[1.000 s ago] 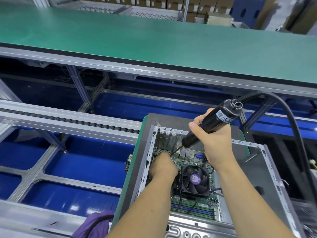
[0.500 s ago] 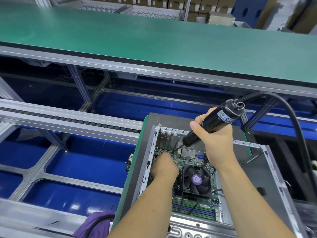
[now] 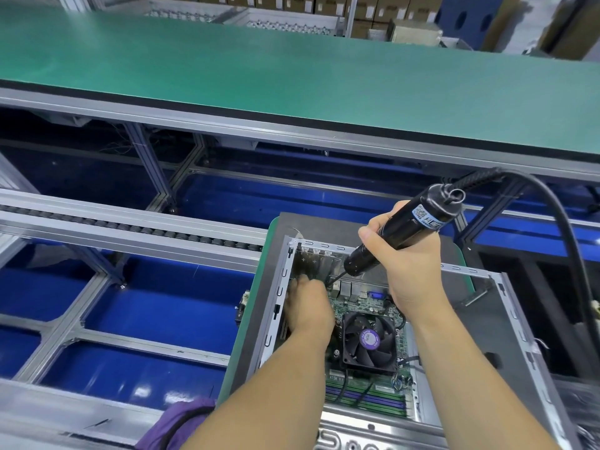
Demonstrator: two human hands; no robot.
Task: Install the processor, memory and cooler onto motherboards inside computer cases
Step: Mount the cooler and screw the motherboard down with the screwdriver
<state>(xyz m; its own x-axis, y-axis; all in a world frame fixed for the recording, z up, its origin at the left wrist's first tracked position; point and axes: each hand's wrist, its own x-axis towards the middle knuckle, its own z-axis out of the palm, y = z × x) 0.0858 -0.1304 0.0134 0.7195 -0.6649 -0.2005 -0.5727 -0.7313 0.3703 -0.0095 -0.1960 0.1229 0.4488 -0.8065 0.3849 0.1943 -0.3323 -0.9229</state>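
An open grey computer case [image 3: 516,319] lies flat in front of me. Inside it sits a green motherboard [image 3: 363,300] with a black cooler fan [image 3: 368,342] bearing a purple label, and purple and green memory slots [image 3: 363,401] at the near end. My right hand [image 3: 406,267] grips a black electric screwdriver [image 3: 399,228], tilted with its bit down at the board's far left corner. My left hand [image 3: 308,306] rests inside the case at that corner, fingers curled beside the bit; what they hold is hidden.
The case sits on a green-edged pallet [image 3: 250,329] over a blue-floored conveyor frame. A roller rail [image 3: 130,228] runs left. A long green bench [image 3: 292,69] spans the back. The screwdriver's black cable [image 3: 565,241] arcs right. Purple cloth [image 3: 175,423] lies near bottom left.
My left hand has crept slightly toward the far left corner of the board. The screwdriver and right hand stay nearly in place.
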